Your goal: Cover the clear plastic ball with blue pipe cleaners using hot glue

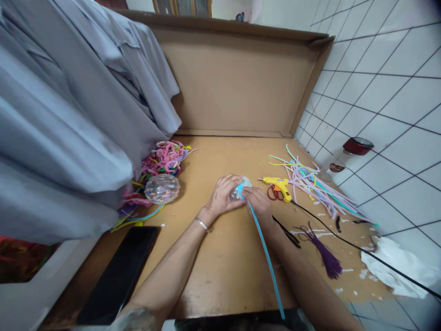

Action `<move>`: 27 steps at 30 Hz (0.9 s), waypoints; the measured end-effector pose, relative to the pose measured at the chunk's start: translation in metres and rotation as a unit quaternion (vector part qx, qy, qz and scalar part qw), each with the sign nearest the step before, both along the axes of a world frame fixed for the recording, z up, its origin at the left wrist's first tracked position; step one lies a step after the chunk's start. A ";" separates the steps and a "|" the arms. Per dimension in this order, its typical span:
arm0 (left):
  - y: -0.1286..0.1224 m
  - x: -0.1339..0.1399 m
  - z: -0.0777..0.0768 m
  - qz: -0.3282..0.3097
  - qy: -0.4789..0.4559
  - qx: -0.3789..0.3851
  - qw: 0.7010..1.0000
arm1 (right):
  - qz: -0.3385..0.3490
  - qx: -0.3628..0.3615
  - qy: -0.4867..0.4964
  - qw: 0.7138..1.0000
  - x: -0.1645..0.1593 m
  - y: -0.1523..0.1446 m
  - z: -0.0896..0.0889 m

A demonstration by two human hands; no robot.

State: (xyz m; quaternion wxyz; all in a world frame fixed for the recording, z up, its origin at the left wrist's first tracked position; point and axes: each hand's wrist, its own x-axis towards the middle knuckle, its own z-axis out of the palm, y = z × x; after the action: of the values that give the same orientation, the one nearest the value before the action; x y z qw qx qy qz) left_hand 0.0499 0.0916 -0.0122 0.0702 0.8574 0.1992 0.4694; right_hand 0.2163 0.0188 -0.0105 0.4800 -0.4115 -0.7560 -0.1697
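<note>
Near the middle of the table my left hand (223, 193), with a silver bangle at its wrist, curls around a small clear plastic ball (236, 193). A patch of bright blue shows on the ball's surface. My right hand (259, 202) pinches a long blue pipe cleaner (264, 248) against the ball. Its loose end hangs down toward the table's front edge. Part of the ball is covered by my fingers. Just right of my right hand lie a yellow glue gun (278, 184) and a pair of red-handled scissors (274, 193), partly under the gun.
Lilac, green and yellow pipe cleaners (310, 179) lie at right, near a red-lidded jar (344, 156), a purple bundle (325, 255) and white cloth (396, 266). At left are another clear ball (162, 189), tangled pink pipe cleaners (168, 156) and a black phone-like slab (119, 276). A cardboard panel (234, 82) stands behind.
</note>
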 end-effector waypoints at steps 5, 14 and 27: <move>0.000 0.000 -0.003 0.007 -0.003 -0.012 1.000 | 0.026 0.023 -0.005 0.999 0.005 0.007 -0.006; -0.001 0.002 0.000 0.002 -0.009 -0.004 1.000 | -0.009 0.031 0.050 0.998 -0.005 0.007 -0.004; -0.003 0.002 0.003 0.004 0.002 -0.016 1.000 | 0.019 0.036 0.090 0.995 -0.007 0.010 -0.001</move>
State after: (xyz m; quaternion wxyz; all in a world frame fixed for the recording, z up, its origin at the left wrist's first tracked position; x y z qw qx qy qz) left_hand 0.0519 0.0881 -0.0093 0.0815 0.8563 0.2097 0.4648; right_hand 0.2093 0.0285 -0.0117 0.5632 -0.3934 -0.7110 -0.1501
